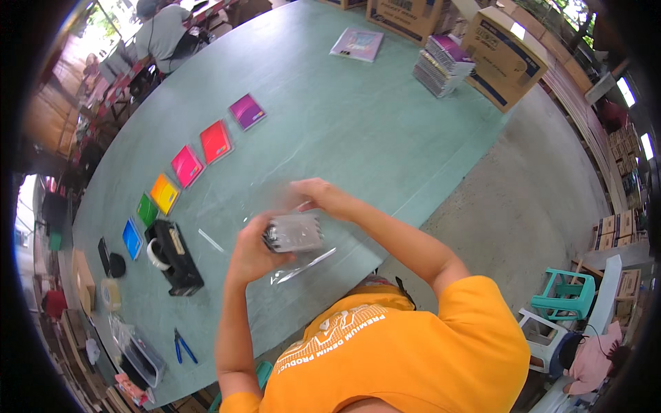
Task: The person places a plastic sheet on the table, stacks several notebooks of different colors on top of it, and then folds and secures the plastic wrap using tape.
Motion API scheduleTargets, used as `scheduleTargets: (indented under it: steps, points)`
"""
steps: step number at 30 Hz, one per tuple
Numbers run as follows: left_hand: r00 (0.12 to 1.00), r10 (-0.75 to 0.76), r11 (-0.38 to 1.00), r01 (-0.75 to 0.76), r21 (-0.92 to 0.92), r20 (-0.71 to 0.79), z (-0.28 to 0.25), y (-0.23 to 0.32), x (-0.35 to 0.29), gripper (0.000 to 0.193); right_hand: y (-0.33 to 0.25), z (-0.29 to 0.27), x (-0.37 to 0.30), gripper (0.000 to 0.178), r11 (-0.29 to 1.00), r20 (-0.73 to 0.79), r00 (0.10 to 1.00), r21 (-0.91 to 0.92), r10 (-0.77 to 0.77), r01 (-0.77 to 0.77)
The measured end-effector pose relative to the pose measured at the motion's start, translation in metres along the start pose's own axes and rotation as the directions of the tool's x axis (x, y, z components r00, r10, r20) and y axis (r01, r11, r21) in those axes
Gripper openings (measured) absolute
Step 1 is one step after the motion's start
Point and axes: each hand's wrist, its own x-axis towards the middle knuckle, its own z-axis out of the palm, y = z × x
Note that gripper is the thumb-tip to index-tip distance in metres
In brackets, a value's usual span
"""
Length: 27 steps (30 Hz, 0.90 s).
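My left hand [251, 251] is closed round the side of a small stack of notebooks [296, 233], grey face up, with dark ridges along its edges. At the far side of that stack is my right hand [318, 194], its fingers curled in a pinch. What they hold is blurred and cannot be made out. Beneath and beside the stack, clear plastic film [303, 266] lies on the green table [330, 124]. A thin whitish strip [211, 240] rests to the left of my left hand.
Small notebooks, from a blue one [132, 238] to a purple one [246, 111], form a slanting row. A black tape dispenser [173, 258] and blue-handled pliers [184, 346] lie at left. A notebook stack [444, 65] stands beside cardboard boxes [505, 58] at back right.
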Motion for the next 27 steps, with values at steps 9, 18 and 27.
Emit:
scheduleTargets:
  steps: [9, 18, 27]
  points:
    - [0.84, 0.512, 0.791, -0.542, 0.285, 0.178, 0.104, 0.133, 0.187, 0.075, -0.037, -0.207, -0.141, 0.038, 0.978, -0.826, 0.524, -0.161, -0.207, 0.132]
    - [0.808, 0.516, 0.72, -0.589, 0.367, 0.285, 0.156, 0.101, 0.162, 0.053, -0.032, -0.325, -0.098, 0.036, 0.375, -0.48, 0.36, -0.869, -0.8, -0.324]
    - [0.835, 0.097, 0.872, 0.191, 0.45, -0.542, -0.001, -0.052, -0.027, 0.02, 0.039, -0.083, 0.019, 0.035, 0.332, 0.1, 0.832, -0.886, -0.546, 0.324]
